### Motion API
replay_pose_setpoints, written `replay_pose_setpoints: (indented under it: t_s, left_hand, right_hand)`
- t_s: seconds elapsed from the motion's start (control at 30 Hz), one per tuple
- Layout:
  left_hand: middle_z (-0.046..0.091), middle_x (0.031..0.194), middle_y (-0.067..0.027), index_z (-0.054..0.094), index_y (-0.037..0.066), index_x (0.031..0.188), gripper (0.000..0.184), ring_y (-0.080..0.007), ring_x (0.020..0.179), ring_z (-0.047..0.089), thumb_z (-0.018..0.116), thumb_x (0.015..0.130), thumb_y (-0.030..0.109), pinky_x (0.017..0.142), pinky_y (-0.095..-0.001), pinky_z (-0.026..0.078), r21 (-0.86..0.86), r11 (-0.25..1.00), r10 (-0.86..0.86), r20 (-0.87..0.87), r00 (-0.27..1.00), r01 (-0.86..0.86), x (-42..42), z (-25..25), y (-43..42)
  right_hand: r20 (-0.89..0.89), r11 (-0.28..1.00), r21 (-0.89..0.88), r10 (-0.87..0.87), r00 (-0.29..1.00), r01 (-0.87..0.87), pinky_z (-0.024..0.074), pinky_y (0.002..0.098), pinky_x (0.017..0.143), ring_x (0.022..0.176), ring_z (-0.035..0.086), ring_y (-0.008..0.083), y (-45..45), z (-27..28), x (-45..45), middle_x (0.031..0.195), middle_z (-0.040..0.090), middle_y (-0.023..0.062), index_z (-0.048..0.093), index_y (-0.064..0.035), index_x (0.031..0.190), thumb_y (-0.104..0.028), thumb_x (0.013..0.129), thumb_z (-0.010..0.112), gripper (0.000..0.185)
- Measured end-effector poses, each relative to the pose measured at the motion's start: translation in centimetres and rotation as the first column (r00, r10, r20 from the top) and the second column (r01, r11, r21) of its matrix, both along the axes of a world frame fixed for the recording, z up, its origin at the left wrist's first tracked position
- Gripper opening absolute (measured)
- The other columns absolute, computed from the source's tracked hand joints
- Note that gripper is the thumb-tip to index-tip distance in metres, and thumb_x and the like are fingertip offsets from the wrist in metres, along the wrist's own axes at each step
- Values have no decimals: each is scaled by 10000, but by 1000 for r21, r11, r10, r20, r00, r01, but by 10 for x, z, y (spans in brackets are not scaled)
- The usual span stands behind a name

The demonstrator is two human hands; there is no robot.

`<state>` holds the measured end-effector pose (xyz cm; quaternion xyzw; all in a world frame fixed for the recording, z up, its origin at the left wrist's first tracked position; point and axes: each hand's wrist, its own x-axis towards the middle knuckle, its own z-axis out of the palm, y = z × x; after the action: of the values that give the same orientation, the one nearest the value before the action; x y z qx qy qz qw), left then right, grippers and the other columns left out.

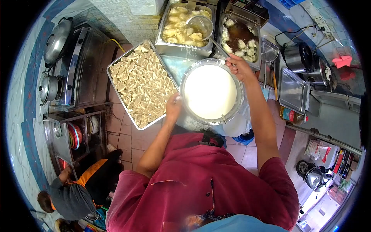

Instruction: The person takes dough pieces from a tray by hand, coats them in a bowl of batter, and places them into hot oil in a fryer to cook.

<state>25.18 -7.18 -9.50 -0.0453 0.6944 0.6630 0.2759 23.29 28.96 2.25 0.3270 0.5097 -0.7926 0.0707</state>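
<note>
My right hand [240,68] is closed around the long handle of a skimmer [199,28]. Its round mesh head lies over the left fryer [183,49], among pale golden pieces frying in oil. Below that hand stands a large bowl [184,107] of smooth white batter [210,92]. My left hand [173,106] has its fingers curled in, with whitish smears on the fingertips. It sits between the bowl and a metal tray [133,123] heaped with batter-coated slices [143,85]. Whether it grips the tray's edge or something small is hidden.
A second fryer [257,63] with white clumps in dark oil stands at the back right. Right of it lies an empty-looking steel tray [292,91] near an oil bottle [292,115]. Another person [75,199] crouches by a shelf [62,143] at lower left.
</note>
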Motion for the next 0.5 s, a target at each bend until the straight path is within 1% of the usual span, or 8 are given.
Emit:
replay_pose_setpoints:
  t_s: [0.1, 0.17, 0.27, 0.37, 0.47, 0.5]
  left_hand:
    - [641, 970, -40, 579, 58, 1261, 341, -95, 696, 557, 554, 921, 72, 622, -240, 465, -29, 999, -26, -24, 999, 25, -2, 5, 1]
    - [643, 946, -37, 576, 56, 1260, 336, -94, 696, 562, 550, 926, 79, 623, -239, 466, -35, 999, -38, -101, 994, 35, -4, -21, -1]
    - [645, 937, -37, 569, 52, 1261, 336, -98, 696, 571, 549, 928, 89, 632, -237, 472, -50, 997, -73, -131, 989, 67, -11, -28, 2]
    - [649, 963, -48, 562, 46, 1268, 345, -109, 698, 583, 551, 927, 100, 641, -244, 482, -32, 995, -97, -105, 990, 94, -20, 0, 11]
    - [652, 999, -64, 555, 47, 1280, 364, -123, 712, 601, 560, 922, 114, 648, -257, 491, 12, 993, -116, -94, 989, 118, -34, 34, 29]
    - [652, 1012, -70, 553, 49, 1286, 372, -127, 718, 608, 564, 921, 119, 650, -262, 494, 28, 992, -123, -94, 988, 126, -39, 42, 36]
  right_hand:
    - [-22, 999, -37, -27, 999, 26, 263, 151, 402, 520, 362, 22, 1, 0, 2, 744, 529, 18, 406, -18, 1386, -49, 950, 548, 460]
    - [-23, 998, -44, -49, 999, 48, 262, 153, 403, 520, 360, 22, 0, 5, 4, 746, 528, 19, 411, -23, 1378, -48, 951, 544, 447]
    - [-41, 997, -43, -72, 997, 71, 263, 153, 404, 521, 358, 21, 2, 7, 6, 757, 529, 22, 400, -31, 1389, -47, 956, 537, 454]
    - [-55, 993, -48, -108, 993, 106, 270, 155, 405, 522, 362, 21, -6, 15, 11, 762, 528, 28, 431, -37, 1335, -45, 957, 535, 392]
    - [-67, 994, -86, -78, 995, 72, 275, 153, 405, 518, 366, 22, -9, 20, 14, 769, 523, 34, 457, -46, 1263, -56, 961, 542, 314]
    - [-69, 989, -130, -86, 994, 76, 278, 152, 403, 516, 367, 22, -11, 19, 17, 771, 522, 34, 461, -52, 1249, -61, 962, 544, 299]
